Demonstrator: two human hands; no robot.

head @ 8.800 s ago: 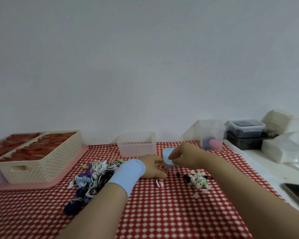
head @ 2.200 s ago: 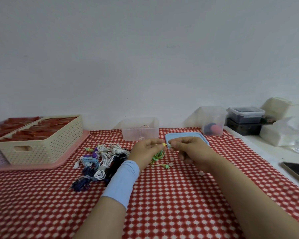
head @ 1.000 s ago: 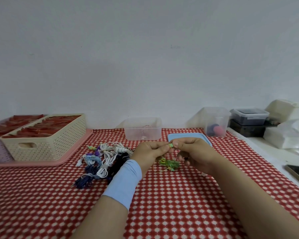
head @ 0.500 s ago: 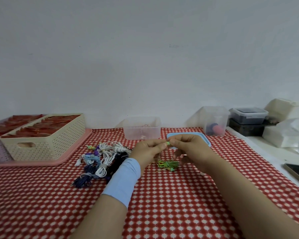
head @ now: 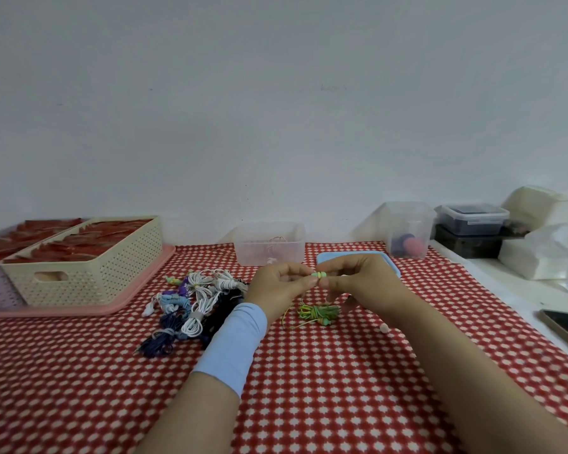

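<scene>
Earbud [head: 318, 275] between left hand [head: 281, 287], right hand [head: 358, 283]

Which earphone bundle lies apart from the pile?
The green-yellow bundle, its earbud pinched by left hand and right hand; the others are heaped in a pile further left.

- tablecloth [head: 341, 388]: red, covered in a regular pattern of small white checks;
- earbud [head: 318, 275]: light green with a yellow band;
- coiled cable [head: 318, 312]: green and yellow strands mixed;
- wristband [head: 233, 342]: plain pale blue;
- basket [head: 89, 276]: cream, walls patterned with rows of small holes; its contents [head: 89, 239] red;
- tray [head: 79, 310]: pink;
- lid [head: 392, 268]: light blue;
- pile of cables [head: 191, 306]: white, pale blue, purple, navy and black;
- box [head: 269, 253]: clear, colourless;
- tub [head: 407, 221]: clear, something pink and something dark inside;
- wall [head: 276, 109]: plain greyish white.
</scene>
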